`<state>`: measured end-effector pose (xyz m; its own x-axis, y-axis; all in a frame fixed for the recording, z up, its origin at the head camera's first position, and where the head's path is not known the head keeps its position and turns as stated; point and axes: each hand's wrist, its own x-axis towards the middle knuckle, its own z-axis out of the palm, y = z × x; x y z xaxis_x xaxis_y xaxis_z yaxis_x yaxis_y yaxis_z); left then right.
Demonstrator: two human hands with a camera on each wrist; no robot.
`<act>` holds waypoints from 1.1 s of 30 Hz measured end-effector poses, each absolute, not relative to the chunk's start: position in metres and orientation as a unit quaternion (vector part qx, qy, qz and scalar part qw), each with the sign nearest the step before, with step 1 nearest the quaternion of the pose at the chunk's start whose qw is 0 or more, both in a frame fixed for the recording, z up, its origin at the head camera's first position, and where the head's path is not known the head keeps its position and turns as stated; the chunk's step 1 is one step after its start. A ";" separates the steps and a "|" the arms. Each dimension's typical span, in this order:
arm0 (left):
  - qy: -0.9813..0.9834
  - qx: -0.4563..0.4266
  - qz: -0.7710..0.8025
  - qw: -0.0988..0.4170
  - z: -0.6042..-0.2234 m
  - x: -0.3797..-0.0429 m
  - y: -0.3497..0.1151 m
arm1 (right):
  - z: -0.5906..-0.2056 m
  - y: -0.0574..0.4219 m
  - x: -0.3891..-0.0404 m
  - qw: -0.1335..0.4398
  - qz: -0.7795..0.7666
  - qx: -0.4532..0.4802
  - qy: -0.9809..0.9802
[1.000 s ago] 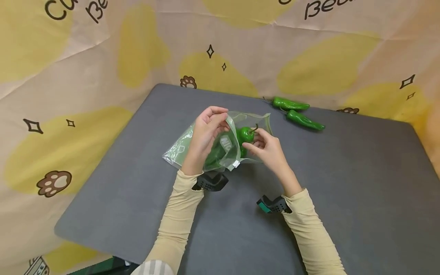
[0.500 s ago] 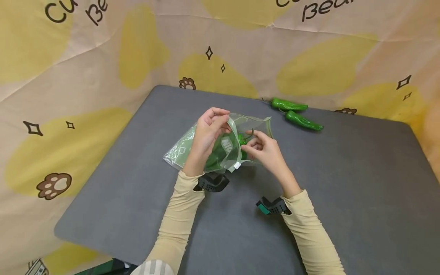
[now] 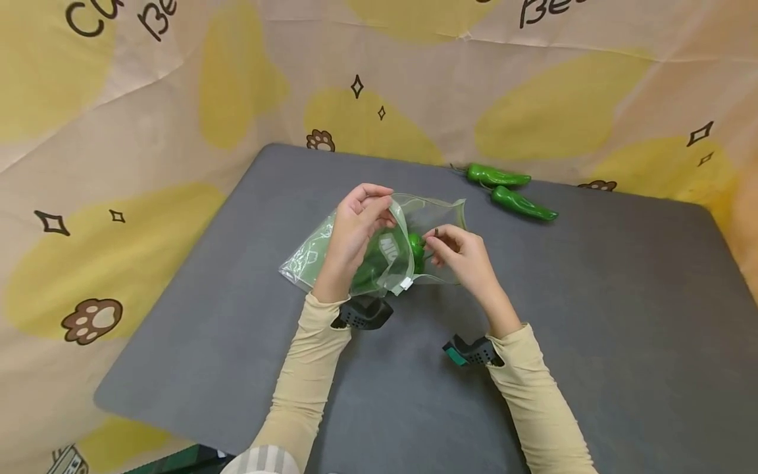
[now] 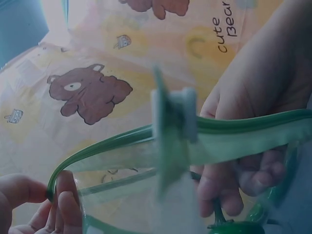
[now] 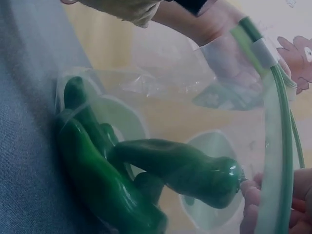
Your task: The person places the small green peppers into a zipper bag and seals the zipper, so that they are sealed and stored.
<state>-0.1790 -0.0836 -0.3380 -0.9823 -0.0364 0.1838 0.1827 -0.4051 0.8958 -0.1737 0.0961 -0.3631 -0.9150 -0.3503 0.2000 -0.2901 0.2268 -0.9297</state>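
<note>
Grey table (image 3: 219,316): left hand (image 3: 352,230) pinching a bag (image 3: 389,250); right hand (image 3: 464,257) pinching the stem (image 4: 218,213) of a pepper (image 5: 197,173) deeper inside.

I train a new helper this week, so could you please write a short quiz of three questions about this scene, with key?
1. Choose: the right hand pinches A) the slider, B) the stem of a pepper, C) a sleeve.
2. True or false: the left hand holds the rim of the bag.
3. How many peppers lie on the table outside the bag?

Key: 1. B. 2. True. 3. Two.
</note>
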 end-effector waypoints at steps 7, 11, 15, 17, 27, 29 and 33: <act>-0.534 -0.081 -0.839 0.071 -0.333 -0.180 -0.082 | -0.383 0.100 -0.186 0.023 -0.600 -0.207 0.772; -0.536 -0.093 -0.837 0.066 -0.331 -0.184 -0.079 | -0.383 0.103 -0.188 0.041 -0.581 -0.210 0.785; -0.536 -0.085 -0.838 0.063 -0.335 -0.184 -0.078 | -0.376 0.109 -0.186 0.086 -0.534 -0.221 0.812; -0.535 -0.083 -0.838 0.064 -0.336 -0.184 -0.078 | -0.373 0.112 -0.187 0.078 -0.540 -0.225 0.807; -0.526 -0.073 -0.845 0.061 -0.336 -0.181 -0.079 | -0.374 0.144 -0.194 -0.056 -0.635 -0.189 0.747; -0.520 -0.073 -0.849 0.063 -0.337 -0.180 -0.080 | -0.378 0.150 -0.197 -0.066 -0.633 -0.172 0.752; -0.511 -0.076 -0.854 0.069 -0.338 -0.181 -0.080 | -0.388 0.167 -0.207 -0.083 -0.620 -0.135 0.768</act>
